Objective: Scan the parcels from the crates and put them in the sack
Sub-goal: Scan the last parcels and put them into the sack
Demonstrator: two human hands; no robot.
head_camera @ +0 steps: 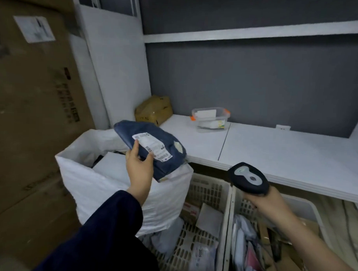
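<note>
Over the open white sack at the left, a blue parcel is held label-up, pinched between the thumb and fingers of the left hand. Further right, a barcode scanner is gripped by the right hand above the plastic crates. Scanning is judged in hand; the label must next be read and the parcel dropped in.

Grey wall, white shelves, stacked cartons.
</note>
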